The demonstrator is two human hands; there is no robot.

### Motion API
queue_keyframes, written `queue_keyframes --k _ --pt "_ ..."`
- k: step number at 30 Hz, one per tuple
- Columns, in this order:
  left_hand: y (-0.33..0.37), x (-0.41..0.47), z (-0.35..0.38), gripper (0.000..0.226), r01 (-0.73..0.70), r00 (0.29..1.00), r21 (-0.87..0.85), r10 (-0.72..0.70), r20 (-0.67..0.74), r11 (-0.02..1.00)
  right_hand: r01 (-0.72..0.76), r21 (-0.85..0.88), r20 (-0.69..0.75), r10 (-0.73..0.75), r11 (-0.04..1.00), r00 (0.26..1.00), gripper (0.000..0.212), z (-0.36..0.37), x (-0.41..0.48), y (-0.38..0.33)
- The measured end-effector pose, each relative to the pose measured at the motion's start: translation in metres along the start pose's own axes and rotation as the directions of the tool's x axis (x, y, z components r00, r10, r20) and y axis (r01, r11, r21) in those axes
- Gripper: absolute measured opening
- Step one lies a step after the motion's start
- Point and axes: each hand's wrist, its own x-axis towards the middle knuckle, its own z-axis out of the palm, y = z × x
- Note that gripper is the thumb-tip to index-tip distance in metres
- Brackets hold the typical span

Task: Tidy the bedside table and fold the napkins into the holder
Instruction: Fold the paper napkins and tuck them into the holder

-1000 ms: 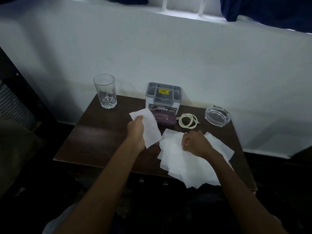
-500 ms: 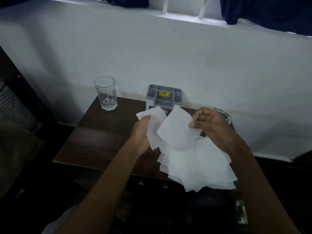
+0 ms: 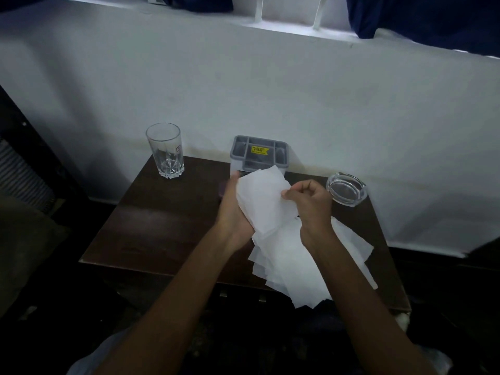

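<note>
Early on: your left hand (image 3: 232, 212) grips a few napkins (image 3: 262, 201) at frame centre and your right hand (image 3: 311, 204) pinches their edge. The loose napkin pile (image 3: 297, 263) lies unfolded at lower right. No napkins show in the grey holder (image 3: 258, 155).

We've got the glass (image 3: 165, 152) back-left on the table (image 3: 162, 217), holder (image 3: 258, 152) mid-back, ashtray (image 3: 346, 189) right — napkins (image 3: 297, 266) piled up front.

left hand (image 3: 232, 212) and right hand (image 3: 311, 204) holding napkins (image 3: 262, 201), holder (image 3: 258, 154) behind
</note>
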Motion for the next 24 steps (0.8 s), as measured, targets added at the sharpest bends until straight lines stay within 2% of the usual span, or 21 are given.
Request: queue_keyframes --k 2,8,11,13,15,17,19,21,24 --pt "-0.004 0.001 0.001 0.051 -0.008 0.998 0.061 0.012 -0.056 0.998 0.026 -0.035 0.026 -0.025 0.999 0.999 0.025 0.000 0.002 -0.001" --pt "-0.001 0.002 -0.010 0.042 -0.011 0.983 0.118 0.033 -0.179 0.993 0.102 -0.153 0.143 -0.080 0.983 0.987 0.020 -0.007 0.011 0.001" --pt "0.010 0.004 -0.012 0.041 -0.086 0.968 0.185 0.126 -0.217 0.979 0.108 -0.189 0.076 -0.095 0.976 0.993 0.021 -0.019 0.027 0.011" --pt "0.017 0.003 -0.014 0.039 -0.145 0.942 0.248 0.210 -0.261 0.958 0.130 -0.310 0.081 -0.110 0.942 0.991 0.015 -0.027 0.035 0.022" --pt "0.022 0.002 -0.015 0.038 -0.182 0.916 0.276 0.265 -0.302 0.944 0.207 -0.539 0.176 -0.131 0.816 0.976 0.012 -0.032 0.042 0.037" --pt "0.025 0.000 -0.014 0.036 -0.198 0.900 0.289 0.291 -0.324 0.937 0.301 -0.719 0.315 -0.092 0.627 0.945 0.016 -0.033 0.044 0.052" --pt "0.025 -0.001 -0.014 0.035 -0.208 0.892 0.292 0.303 -0.335 0.933 0.372 -0.799 0.389 -0.065 0.473 0.919 0.025 -0.030 0.043 0.064" --pt "0.025 -0.002 -0.013 0.034 -0.209 0.887 0.299 0.309 -0.343 0.931 0.418 -0.842 0.409 -0.100 0.341 0.907 0.033 -0.026 0.040 0.071" --pt "0.025 -0.002 -0.013 0.034 -0.194 0.887 0.292 0.295 -0.356 0.937 0.437 -0.876 0.410 -0.162 0.204 0.898 0.036 -0.022 0.033 0.075"
